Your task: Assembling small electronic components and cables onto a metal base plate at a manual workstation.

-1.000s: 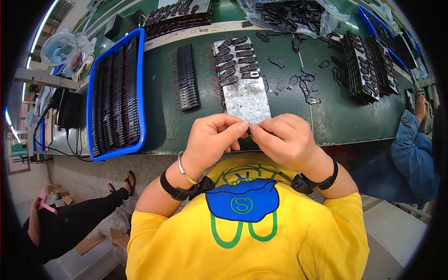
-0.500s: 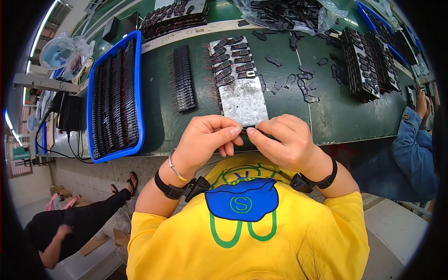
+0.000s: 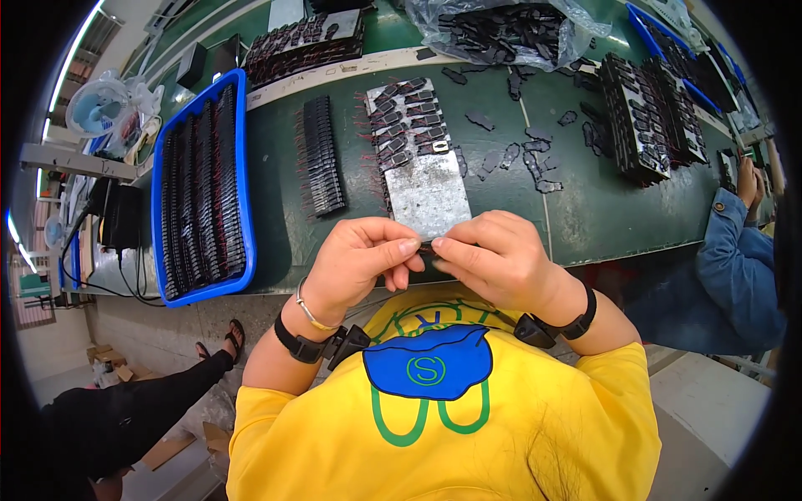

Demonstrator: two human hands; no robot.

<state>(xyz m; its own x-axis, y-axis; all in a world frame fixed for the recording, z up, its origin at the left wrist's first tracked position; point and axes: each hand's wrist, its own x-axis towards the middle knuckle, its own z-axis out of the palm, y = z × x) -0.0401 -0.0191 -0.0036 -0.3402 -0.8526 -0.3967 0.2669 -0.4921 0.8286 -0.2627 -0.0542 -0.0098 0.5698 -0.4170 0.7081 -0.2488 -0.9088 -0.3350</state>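
My left hand (image 3: 368, 257) and right hand (image 3: 499, 255), both pinching what seems a small dark part (image 3: 427, 248), by the near end of a grey metal plate (image 3: 430, 192), blue tray (image 3: 209, 292) at left.

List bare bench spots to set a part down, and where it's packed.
Bare green tabletop: between the blue tray and black parts row; a narrower strip between that row and the metal plate; and below the scattered black pieces, between the right hand and loaded plate stacks. Packed: the tray and the metal plate's upper half.
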